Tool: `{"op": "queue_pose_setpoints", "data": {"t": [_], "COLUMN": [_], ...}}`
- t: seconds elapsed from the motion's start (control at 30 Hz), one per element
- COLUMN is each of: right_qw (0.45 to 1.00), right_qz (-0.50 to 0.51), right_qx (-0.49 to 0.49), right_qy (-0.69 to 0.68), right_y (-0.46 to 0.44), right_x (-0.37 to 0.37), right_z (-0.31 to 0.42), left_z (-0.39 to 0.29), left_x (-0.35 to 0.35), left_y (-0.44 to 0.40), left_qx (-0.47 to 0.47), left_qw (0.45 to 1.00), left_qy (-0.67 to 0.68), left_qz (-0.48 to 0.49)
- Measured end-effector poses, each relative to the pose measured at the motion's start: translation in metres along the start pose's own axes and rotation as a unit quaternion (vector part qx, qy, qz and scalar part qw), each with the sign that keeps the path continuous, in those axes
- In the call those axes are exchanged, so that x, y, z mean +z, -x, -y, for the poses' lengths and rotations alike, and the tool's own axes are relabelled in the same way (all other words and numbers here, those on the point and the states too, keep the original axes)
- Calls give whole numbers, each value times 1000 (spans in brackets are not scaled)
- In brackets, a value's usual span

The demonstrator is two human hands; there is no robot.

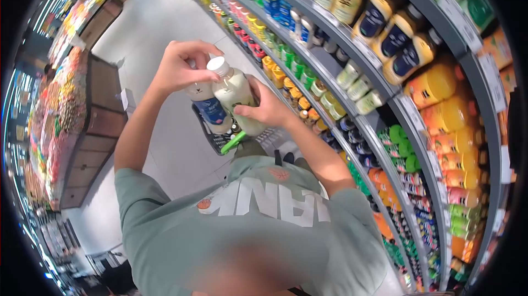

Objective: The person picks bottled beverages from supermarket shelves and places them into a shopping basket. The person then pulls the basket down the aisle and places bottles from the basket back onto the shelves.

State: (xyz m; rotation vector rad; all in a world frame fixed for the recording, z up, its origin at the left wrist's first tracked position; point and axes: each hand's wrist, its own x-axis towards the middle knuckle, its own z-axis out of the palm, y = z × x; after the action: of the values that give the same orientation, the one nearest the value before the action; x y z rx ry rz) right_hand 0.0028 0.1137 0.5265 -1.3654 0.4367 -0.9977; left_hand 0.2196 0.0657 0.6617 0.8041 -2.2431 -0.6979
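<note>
My right hand (pixel 265 102) is wrapped round the body of a pale green-white bottle (pixel 234 95) with a white screw cap. Close against its left side stands a second bottle (pixel 208 110), white with a dark blue label. My left hand (pixel 186 66) curls round the neck of this blue-labelled bottle, thumb and forefinger bent near the pale bottle's cap. The grip of its other fingers is partly hidden. Below the bottles is a dark shopping basket (pixel 212 141) with a green handle (pixel 233 142), partly covered by them.
To the right, long curved shelves (pixel 404 98) hold rows of drinks, including orange juice bottles (pixel 440 103) and dark-labelled bottles (pixel 393 37). On the left, a wooden display stand (pixel 91 136) carries heaped colourful packets (pixel 58 125). A pale tiled floor (pixel 148 15) runs between them.
</note>
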Motion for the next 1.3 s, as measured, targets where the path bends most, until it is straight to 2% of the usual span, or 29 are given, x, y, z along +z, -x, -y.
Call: {"op": "queue_pose_setpoints", "data": {"t": [0.03,0.07,0.13,0.2,0.27,0.3,0.33,0.37,0.4,0.43,0.47,0.5,0.53,0.57,0.6,0.67,0.7,0.73,0.8,0.83,0.93,0.97,1.0,1.03,1.07,1.13,1.17,1.2,1.3], "right_qw": [1000,999,993,985,972,953,922,908,887,875,862,864,857,848,848,846,831,829,830,818,820,820,812,798,796,834,829,824,760], "right_qz": [-6,-23,-90,-154,-212,-206,-192,-161,-172,-161,-149,-157,-180,-203,-212,-328,-342,-345,-365,-399,-440,-444,-493,-540,-545,-545,-548,-555,-505], "right_qx": [17,18,66,44,21,46,67,29,15,6,-6,-13,29,70,64,140,144,148,101,102,36,32,40,47,43,86,70,65,82], "right_qy": [-13,-13,-44,-70,-102,-218,-330,-385,-428,-457,-484,-479,-482,-485,-481,-396,-414,-415,-409,-403,-365,-360,-311,-262,-260,14,89,91,402], "right_y": [16,35,76,113,136,147,151,148,140,136,134,135,140,142,139,132,126,121,111,104,93,91,92,93,95,96,97,92,79], "right_x": [-7,-14,-31,-42,-61,-71,-77,-83,-82,-83,-87,-95,-102,-106,-108,-107,-109,-109,-111,-109,-108,-110,-109,-108,-108,-108,-104,-98,-93], "right_z": [-1,-8,-32,-49,-71,-86,-94,-105,-98,-91,-86,-98,-122,-135,-136,-134,-133,-130,-122,-116,-111,-111,-113,-115,-116,-111,-108,-103,-85], "left_z": [14,20,28,43,44,51,64,80,104,133,144,155,177,193,200,144,150,151,158,160,177,182,187,189,188,185,193,199,221], "left_x": [16,30,59,83,102,115,132,150,168,195,224,245,264,278,287,266,264,265,253,245,240,238,234,231,229,228,233,236,252], "left_y": [-3,-5,-11,-25,-50,-60,-69,-79,-88,-96,-98,-95,-91,-87,-85,-94,-91,-85,-87,-90,-102,-113,-125,-135,-145,-165,-175,-183,-205], "left_qx": [11,15,-58,104,196,196,116,34,-46,-53,-99,-155,-181,-199,-217,-309,-279,-349,-408,-377,-270,-264,-145,-22,-16,116,152,161,200], "left_qw": [994,993,961,949,920,916,896,867,849,792,760,728,715,688,660,730,755,705,710,732,805,804,889,946,944,975,975,973,974], "left_qy": [103,113,229,273,334,347,424,492,525,608,641,667,675,698,719,609,586,604,537,506,459,462,360,247,250,133,101,103,89], "left_qz": [-41,-27,-141,-118,-60,-47,-59,-71,-38,-14,-41,-25,15,15,16,-10,94,125,200,256,262,266,242,209,214,134,128,133,60]}}
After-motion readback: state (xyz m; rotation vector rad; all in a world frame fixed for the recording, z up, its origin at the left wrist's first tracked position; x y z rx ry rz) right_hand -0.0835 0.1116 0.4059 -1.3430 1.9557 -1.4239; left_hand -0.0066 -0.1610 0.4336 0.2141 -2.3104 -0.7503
